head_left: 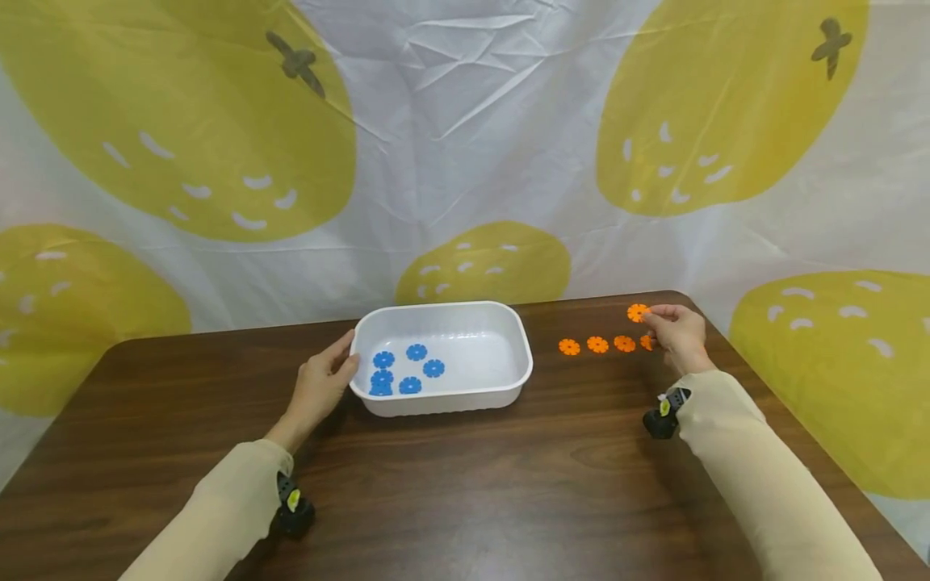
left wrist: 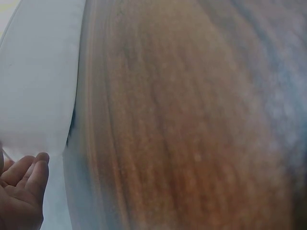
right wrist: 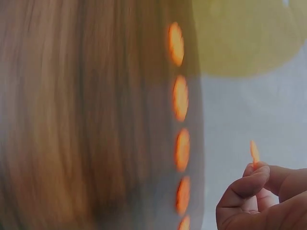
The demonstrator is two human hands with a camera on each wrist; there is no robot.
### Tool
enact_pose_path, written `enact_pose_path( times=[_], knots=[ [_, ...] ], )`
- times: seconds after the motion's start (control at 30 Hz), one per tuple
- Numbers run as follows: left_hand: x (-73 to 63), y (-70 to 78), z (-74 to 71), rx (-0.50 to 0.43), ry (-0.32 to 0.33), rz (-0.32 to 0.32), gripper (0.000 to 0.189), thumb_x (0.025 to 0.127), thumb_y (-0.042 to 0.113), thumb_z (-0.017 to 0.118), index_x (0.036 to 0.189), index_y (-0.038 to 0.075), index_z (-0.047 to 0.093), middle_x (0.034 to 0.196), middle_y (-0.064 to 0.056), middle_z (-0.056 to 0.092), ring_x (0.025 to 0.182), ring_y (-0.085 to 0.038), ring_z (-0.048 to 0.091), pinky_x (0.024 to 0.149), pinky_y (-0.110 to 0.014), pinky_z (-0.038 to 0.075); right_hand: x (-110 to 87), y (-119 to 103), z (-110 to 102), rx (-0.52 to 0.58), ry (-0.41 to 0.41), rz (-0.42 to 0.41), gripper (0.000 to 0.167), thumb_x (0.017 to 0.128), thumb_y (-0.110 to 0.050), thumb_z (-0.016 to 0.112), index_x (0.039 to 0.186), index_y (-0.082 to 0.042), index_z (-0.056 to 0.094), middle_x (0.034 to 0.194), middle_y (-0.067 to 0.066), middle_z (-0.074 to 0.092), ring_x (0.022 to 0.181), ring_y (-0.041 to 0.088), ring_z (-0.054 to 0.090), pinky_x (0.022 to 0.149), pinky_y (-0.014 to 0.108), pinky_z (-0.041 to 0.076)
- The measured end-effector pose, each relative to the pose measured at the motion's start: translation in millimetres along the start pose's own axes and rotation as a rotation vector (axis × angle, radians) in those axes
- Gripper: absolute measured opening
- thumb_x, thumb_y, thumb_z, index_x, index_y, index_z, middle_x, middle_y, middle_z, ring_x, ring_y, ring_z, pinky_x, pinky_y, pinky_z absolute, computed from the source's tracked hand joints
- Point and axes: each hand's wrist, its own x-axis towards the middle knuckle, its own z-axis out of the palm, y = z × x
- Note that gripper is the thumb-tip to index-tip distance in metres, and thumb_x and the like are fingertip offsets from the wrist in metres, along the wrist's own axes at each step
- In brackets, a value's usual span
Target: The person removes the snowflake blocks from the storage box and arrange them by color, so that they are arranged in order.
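Note:
A white plastic basin [head_left: 465, 401] stands on the wooden table, with several blue notched discs [head_left: 433, 369] lying in its left half. At its left end my left hand [head_left: 317, 386] holds the wall; in the left wrist view, the fingers [left wrist: 37, 179] bend against that end. My right hand [head_left: 679, 332] pinches an orange notched disc [head_left: 637, 313] between thumb and fingertips, raised above the table in the right wrist view [right wrist: 254, 152]. Below it, more orange discs [head_left: 597, 345] lie in a row, the rightmost partly hidden by the right hand.
The brown wooden table [head_left: 450, 492] reaches back to a hanging cloth [head_left: 465, 161] printed with large yellow fruit shapes. The row of orange discs lies near the table's back right corner, to the right of the basin. A dark camera sits at each wrist.

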Motion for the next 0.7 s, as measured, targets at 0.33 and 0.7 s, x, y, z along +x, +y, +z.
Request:
enact_pose_path(
  times=[0.33, 0.7],
  knots=[
    [-0.9, 0.4, -0.7, 0.004, -0.003, -0.008, 0.048, 0.095, 0.018, 0.051, 0.142, 0.006, 0.042, 0.131, -0.021, 0.054, 0.120, -0.032, 0.054, 0.099, -0.044, 0.043, 10.3, 24.3, -46.3, 0.045, 0.076, 0.075, 0.005, 0.091, -0.006, 0.053, 0.095, -0.008, 0.050, 0.059, -0.011, 0.053, 0.048, 0.005, 0.049, 0.044, 0.021, 0.043],
    [-0.9, -1.3, 0.2, -0.004, -0.001, 0.009, 0.049, 0.095, 0.017, 0.051, 0.142, 0.005, 0.041, 0.130, -0.022, 0.054, 0.119, -0.033, 0.054, 0.098, -0.045, 0.044, 15.7, 41.8, -68.0, 0.107, 0.112, 0.117, 0.008, 0.087, -0.002, 0.051, 0.085, -0.009, 0.050, 0.047, -0.010, 0.051, 0.040, 0.003, 0.048, 0.038, 0.018, 0.041]
  ],
)
